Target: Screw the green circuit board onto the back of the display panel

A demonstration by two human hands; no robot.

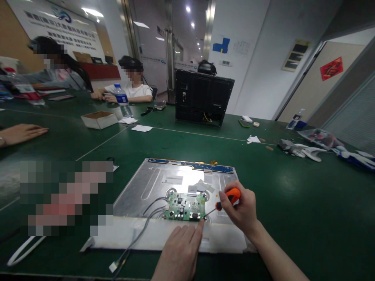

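Observation:
A silver metal panel [152, 183] lies flat on the green table [293, 203] in front of me, with a small green circuit board [184, 207] near its front edge. My right hand [241, 208] is closed round an orange-handled screwdriver [228, 197]; its tip meets the board's right front corner. My left hand [180, 249] rests flat on the panel's white front strip, its fingers stretched out toward that same corner. Grey cables [146, 218] run from the board off the panel to the left.
An upright black panel [203, 97] stands at the back. A cardboard box [99, 119] and water bottle [123, 101] sit far left. Two people sit at the far side; another person's hand [20, 132] lies at left. Gloves and bags [322, 144] lie right.

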